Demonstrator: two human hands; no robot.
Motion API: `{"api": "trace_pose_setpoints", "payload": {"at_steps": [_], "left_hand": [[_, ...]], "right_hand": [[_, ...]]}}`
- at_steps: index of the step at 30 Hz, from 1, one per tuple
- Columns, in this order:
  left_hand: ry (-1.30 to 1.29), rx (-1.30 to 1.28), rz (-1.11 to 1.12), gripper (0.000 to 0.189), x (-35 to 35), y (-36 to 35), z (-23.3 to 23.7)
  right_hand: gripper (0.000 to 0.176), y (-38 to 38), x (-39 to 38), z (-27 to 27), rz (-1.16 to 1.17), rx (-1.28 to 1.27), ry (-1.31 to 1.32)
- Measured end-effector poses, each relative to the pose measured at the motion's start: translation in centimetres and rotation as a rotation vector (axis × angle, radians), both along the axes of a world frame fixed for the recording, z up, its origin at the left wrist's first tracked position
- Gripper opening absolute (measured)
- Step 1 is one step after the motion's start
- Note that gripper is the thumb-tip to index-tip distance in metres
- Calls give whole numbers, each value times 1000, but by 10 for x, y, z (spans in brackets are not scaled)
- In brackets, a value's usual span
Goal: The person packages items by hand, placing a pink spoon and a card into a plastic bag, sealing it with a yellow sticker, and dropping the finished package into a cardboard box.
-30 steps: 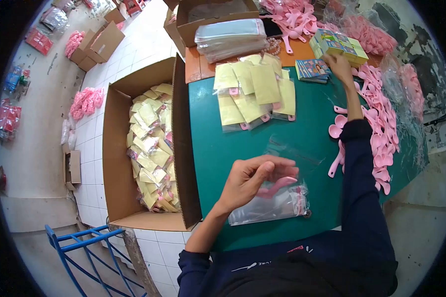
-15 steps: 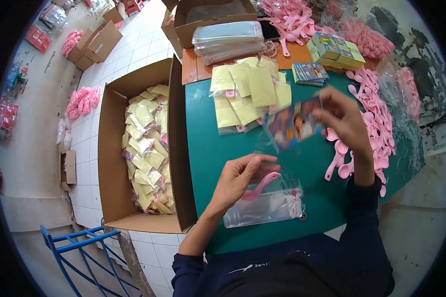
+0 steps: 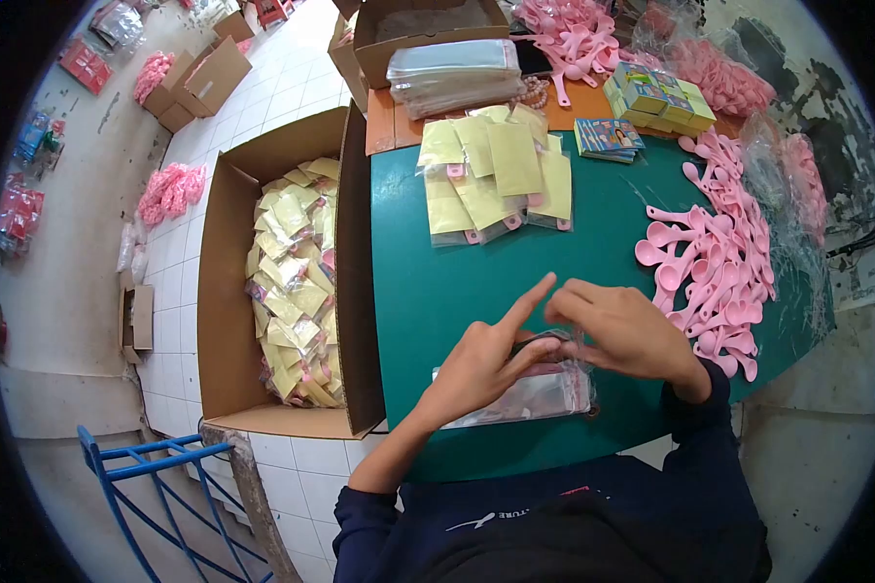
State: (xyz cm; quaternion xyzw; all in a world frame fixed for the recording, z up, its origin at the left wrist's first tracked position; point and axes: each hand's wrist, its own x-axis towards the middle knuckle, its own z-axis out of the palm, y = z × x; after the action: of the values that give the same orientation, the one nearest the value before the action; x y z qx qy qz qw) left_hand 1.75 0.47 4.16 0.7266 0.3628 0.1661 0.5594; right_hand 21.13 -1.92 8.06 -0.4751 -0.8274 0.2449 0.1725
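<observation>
My left hand (image 3: 491,364) is above a stack of clear plastic bags (image 3: 525,400) near the table's front edge. Its index finger points out, while the thumb presses on a bag whose edge shows between my hands. My right hand (image 3: 627,330) meets it from the right, fingers bent and pinching the clear plastic at the bag's mouth. A dark edge shows under my left thumb; what lies inside the bag is mostly hidden by my fingers. Pink scoops (image 3: 710,262) lie in a pile to the right of my right hand.
Filled packets with yellow cards (image 3: 513,160) lie at the table's back. A small stack of picture cards (image 3: 608,139) sits beside them, near bundled cards (image 3: 659,97). Left of the green table (image 3: 428,291) stands a large carton (image 3: 360,291) of packets. A blue metal frame (image 3: 156,452) stands at lower left.
My right hand has come down and left from the back with the picture card to meet my left hand at the bag. The card and the pink scoop under my left hand are now hidden.
</observation>
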Motion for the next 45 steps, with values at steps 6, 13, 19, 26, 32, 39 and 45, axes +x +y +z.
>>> {"api": "trace_pose_setpoints", "payload": {"at_steps": [6,13,19,26,32,39,45], "left_hand": [[-186,-69,-81,72,-38,-4,-29],[-265,-267,94,66,-60,-23,-43],[-282,-131,153,64,-54,-32,-37],[-412,-462,332,61,-44,-72,-47],[-377,-579,311,61,-43,-95,-60],[-335,-594,366,57,-47,-107,-59],[-155,-321,295,58,-51,-108,-55]], "right_hand": [[12,-4,21,-22,-76,-355,291],[14,-30,13,-40,-324,-735,748],[12,-45,24,-57,-309,-648,627],[29,-57,-6,-28,-175,-34,279],[31,-79,-26,-54,12,-108,79],[22,-81,-48,-66,41,-128,152],[21,-73,-50,-71,68,-183,195]]}}
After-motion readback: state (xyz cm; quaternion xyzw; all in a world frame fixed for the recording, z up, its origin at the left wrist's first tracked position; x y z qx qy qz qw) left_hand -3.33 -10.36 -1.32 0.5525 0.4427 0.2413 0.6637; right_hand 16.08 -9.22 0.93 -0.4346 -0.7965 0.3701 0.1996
